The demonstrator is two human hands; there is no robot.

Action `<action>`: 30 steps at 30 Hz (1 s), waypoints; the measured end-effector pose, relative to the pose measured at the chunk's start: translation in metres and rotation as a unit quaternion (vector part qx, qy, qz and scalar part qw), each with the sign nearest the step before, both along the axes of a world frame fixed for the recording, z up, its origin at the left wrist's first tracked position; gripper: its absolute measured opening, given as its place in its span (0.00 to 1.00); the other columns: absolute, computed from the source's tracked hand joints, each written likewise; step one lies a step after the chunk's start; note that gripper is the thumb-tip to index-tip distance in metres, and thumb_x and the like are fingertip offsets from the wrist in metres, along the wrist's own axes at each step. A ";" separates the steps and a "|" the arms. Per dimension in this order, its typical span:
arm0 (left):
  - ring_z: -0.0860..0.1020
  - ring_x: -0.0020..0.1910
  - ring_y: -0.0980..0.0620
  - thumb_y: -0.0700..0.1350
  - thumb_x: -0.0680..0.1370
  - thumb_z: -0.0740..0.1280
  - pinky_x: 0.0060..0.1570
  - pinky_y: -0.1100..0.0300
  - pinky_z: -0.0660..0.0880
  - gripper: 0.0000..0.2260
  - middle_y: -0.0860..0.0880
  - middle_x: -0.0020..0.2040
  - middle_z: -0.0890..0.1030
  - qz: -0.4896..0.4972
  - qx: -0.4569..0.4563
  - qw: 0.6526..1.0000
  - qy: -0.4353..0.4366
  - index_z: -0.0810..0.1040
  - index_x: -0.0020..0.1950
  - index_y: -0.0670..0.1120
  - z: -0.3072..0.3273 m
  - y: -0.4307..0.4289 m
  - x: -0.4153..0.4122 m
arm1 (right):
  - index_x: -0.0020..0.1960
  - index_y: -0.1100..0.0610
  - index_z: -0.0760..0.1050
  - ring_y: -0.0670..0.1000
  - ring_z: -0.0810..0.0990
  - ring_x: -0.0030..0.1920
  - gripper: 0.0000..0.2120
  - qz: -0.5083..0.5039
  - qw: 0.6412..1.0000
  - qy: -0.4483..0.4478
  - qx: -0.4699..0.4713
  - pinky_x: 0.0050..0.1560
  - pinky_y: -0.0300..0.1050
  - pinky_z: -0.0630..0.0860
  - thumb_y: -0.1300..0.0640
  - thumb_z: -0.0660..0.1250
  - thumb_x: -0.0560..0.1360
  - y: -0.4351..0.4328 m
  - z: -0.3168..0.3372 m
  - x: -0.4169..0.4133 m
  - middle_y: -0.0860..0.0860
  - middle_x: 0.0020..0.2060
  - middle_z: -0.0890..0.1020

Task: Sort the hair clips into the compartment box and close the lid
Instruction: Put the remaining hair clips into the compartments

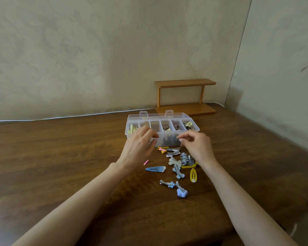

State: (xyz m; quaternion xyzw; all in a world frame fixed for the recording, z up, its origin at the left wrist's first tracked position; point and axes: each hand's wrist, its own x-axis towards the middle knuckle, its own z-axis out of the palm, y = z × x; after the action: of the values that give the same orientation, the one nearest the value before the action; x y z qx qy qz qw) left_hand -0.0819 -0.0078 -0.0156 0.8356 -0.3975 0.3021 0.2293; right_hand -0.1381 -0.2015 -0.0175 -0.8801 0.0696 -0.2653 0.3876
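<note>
**Desk:** What is centre frame?

**Photographer:** A clear plastic compartment box (167, 140) on a dark wooden table (60, 157), its lid (156, 115) open and tipped back, two latch tabs standing up. Six compartments show along the top. The leftmost holds pale yellow clips (132, 129), the rightmost a mix of pale yellow and dark ones, and dark clips lie in some of the middle ones.

**Desk:** And the hands?

**Photographer:** Both are raised in front of the box's near wall. The left hand (140, 144) is blurred, fingers loosely curved and spread, with nothing visible in them. On the right hand (196, 145) the thumb and forefinger tips meet. Whether they pinch a clip, I cannot tell.

**Desk:** Where are the unsorted clips?

**Photographer:** The loose clips (178, 157) are scattered on the table just in front of the box, mostly under the right hand. A blue snap clip (155, 169) and a small pink clip (146, 162) lie apart to the left, a yellow snap clip (193, 174) to the right, and a lavender flower clip (182, 193) nearest the camera.

**Desk:** Any readable lettering?

**Photographer:** Too small and blurred to tell.

**Desk:** Surroundings?

**Photographer:** A small two-tier wooden shelf (185, 96) stands behind the box against a pale patterned wall. A white cable (60, 117) runs along the table's far edge.
</note>
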 end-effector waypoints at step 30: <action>0.72 0.56 0.52 0.47 0.76 0.65 0.53 0.60 0.69 0.12 0.51 0.55 0.78 0.018 0.066 0.996 0.062 0.75 0.59 0.50 -0.017 -0.008 -0.008 | 0.47 0.47 0.79 0.44 0.76 0.47 0.04 0.045 0.963 0.110 -0.241 0.36 0.35 0.65 0.49 0.67 0.74 -0.002 -0.003 -0.001 0.43 0.46 0.78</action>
State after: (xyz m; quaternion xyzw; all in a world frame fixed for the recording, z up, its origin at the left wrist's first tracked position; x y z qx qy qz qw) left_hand -0.0901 -0.0161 -0.0323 0.8731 -0.3862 0.2268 0.1928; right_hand -0.1387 -0.2040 -0.0205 -0.9734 0.0063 -0.1583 0.1654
